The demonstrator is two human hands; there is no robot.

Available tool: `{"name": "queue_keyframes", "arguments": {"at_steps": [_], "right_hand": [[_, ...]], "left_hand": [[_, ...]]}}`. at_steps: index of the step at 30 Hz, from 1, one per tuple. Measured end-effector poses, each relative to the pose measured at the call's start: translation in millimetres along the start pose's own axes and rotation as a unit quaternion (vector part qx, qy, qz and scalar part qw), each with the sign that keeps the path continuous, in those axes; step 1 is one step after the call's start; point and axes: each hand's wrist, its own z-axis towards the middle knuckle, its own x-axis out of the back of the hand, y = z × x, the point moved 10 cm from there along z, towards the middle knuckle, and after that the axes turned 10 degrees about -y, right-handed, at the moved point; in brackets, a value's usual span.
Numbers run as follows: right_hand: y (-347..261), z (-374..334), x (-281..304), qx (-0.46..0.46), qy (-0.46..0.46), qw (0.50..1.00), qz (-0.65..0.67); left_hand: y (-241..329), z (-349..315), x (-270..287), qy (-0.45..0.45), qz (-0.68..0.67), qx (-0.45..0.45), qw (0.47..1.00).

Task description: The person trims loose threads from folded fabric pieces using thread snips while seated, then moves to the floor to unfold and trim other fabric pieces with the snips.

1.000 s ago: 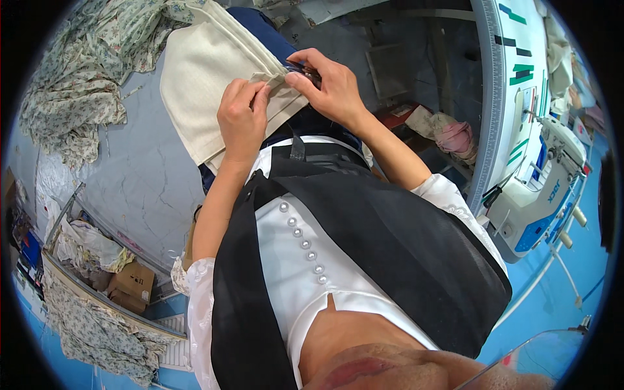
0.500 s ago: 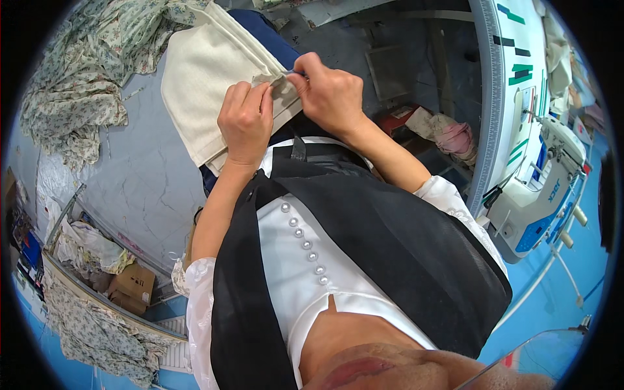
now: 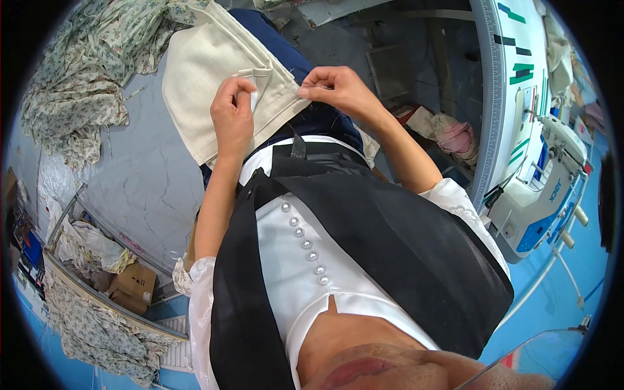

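Note:
A stack of cream cloth pieces (image 3: 195,78) lies across my lap, over dark blue trousers (image 3: 276,39). My left hand (image 3: 233,120) is closed on a folded-back flap of the top cloth (image 3: 261,81), whose paler underside shows beside the fingers. At the cloth's right edge, my right hand (image 3: 343,92) has thumb and forefinger pressed together against the corner. Whether a loose thread is also between those fingertips is too small to tell.
Floral fabric (image 3: 75,97) is heaped at the far left. A white sewing machine (image 3: 552,188) stands on the table (image 3: 504,84) at my right, with a pink cloth bundle (image 3: 455,140) below the table. At the lower left, a cardboard box (image 3: 134,286) sits inside a framed bin.
My hands, which were together at the cloth's edge, have parted. The left moved slightly left and down, with a flap of cloth now turned back; the right moved right and down along the edge.

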Motion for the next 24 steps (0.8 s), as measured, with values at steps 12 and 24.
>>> {"name": "queue_keyframes", "arguments": {"at_steps": [12, 24], "right_hand": [[-15.6, 5.3, 5.1, 0.026, 0.058, 0.997, -0.048], [-61.0, 61.7, 8.9, 0.215, 0.098, 0.967, 0.092]], "left_hand": [[46.4, -14.3, -31.4, -0.077, 0.229, -0.066, 0.968], [22.4, -14.9, -17.4, -0.05, 0.139, -0.051, 0.988]]}}
